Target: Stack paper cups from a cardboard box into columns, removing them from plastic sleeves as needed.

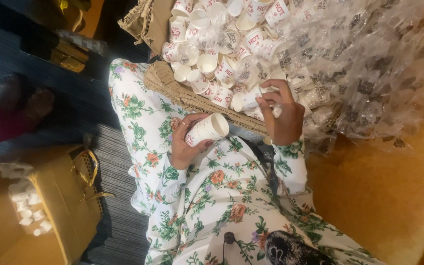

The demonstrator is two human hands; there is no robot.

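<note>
Over your lap, your left hand (185, 147) is wrapped around a short nested stack of paper cups (207, 130), lying sideways with its open mouth toward the box. Your right hand (283, 115) is closed on a single cup (249, 100) at the edge of the cardboard box (192, 100), pinched between fingertips and thumb. Both hands stay apart. Thin paper walls dent easily, so a hard squeeze may crush a rim and keep it from nesting. Loose cups (207, 64) lie heaped at all angles; tugging one may send neighbours rolling over the frayed, corrugated edge. Crinkled clear plastic wrap (369, 64) is slick and clingy, and may snag your fingers or drag cups along.
</note>
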